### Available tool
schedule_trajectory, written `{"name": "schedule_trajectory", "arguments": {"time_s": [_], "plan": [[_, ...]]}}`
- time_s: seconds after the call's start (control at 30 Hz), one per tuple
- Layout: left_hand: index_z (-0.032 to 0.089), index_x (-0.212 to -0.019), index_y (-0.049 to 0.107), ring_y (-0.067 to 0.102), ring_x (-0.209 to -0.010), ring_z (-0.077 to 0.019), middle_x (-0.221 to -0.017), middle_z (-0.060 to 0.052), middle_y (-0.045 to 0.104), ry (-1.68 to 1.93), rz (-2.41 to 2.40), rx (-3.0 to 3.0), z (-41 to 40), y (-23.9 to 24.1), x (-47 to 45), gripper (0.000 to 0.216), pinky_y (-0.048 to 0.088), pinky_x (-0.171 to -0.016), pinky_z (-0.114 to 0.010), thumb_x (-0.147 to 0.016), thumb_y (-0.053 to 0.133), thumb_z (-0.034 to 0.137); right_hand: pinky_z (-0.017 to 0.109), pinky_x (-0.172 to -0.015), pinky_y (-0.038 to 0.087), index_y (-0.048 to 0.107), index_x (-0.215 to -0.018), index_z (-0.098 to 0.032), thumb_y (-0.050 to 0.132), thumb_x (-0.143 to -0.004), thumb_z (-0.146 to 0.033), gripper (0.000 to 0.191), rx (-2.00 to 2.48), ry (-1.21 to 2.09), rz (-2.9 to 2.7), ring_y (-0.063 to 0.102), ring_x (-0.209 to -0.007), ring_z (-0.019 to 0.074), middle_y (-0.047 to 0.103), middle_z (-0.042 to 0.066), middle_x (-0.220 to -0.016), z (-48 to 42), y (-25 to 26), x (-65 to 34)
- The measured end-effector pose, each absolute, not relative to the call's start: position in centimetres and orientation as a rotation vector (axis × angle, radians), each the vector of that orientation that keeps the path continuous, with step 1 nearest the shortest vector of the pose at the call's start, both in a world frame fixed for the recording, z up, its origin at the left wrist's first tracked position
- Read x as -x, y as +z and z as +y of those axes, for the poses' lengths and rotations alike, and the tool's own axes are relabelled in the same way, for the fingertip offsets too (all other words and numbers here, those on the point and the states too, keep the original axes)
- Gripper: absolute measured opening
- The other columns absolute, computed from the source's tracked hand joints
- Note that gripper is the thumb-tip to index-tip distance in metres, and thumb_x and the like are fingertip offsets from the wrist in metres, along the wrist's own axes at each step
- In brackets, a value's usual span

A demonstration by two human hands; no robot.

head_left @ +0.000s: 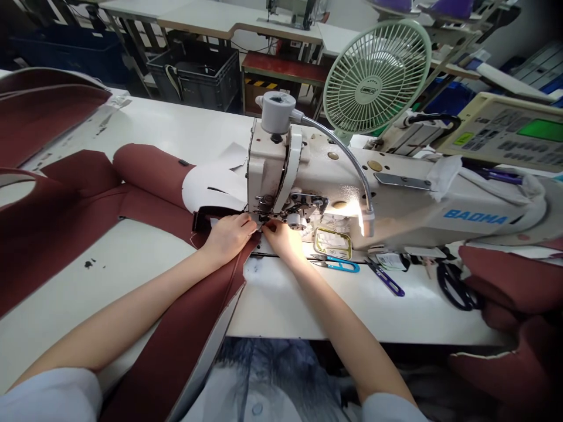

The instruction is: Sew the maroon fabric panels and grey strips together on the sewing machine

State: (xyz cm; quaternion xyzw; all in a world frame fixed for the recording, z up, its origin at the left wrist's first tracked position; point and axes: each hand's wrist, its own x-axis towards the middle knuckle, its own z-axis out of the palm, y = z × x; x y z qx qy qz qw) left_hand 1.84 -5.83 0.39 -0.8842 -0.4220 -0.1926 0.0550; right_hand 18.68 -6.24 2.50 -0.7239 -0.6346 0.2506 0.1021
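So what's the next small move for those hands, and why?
Perhaps ease the maroon panel slightly along at the sewing machine, slowly. The left hand rests on the panel and the right hand is right beside the machine's stitching area, so a small guided shift seems sensible.

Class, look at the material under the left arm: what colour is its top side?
The material is dark reddish brown; it shows best in the head view.

Pale blue sleeves point(53, 395) are worn at left and right; mottled blue-and-white cloth point(281, 366) and a round button point(257, 408) are seen between
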Motion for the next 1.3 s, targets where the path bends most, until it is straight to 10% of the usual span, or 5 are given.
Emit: {"name": "schedule_trajectory", "arguments": {"time_s": [0.93, 1.3], "plan": [[0.015, -0.089, 0.066, 0.059, -0.078, -0.0179, -0.091, -0.008, 0.061, -0.4, -1.231, 2.892, -6.4, 0.7, -2.3, 0.029, 0.047, -0.071, -0.031, -0.098, 0.039, 0.019, 0.027, -0.073, 0.045, 0.067, -0.097, -0.02, 0.047, -0.096, -0.026, 0.02, 1.919, 0.504, -2.166, 0.065, -0.083, 0.0196, 0.07, 0.007, -0.091, -8.5, 2.7, -20.2], [0.018, -0.092, 0.063, 0.059, -0.079, -0.0176, -0.085, -0.005, 0.06, -0.448, -1.334, 2.952, -6.5, 1.2, -2.9, 0.026, 0.046, -0.072, -0.029, -0.097, 0.037, 0.016, 0.035, -0.068, 0.043, 0.064, -0.1, -0.016, 0.052, -0.094, -0.02, 0.014, 1.292, -0.191, -2.58, 0.054, -0.085, 0.022, 0.063, 0.01, -0.095, -11.6, -0.9, -19.6]]}}
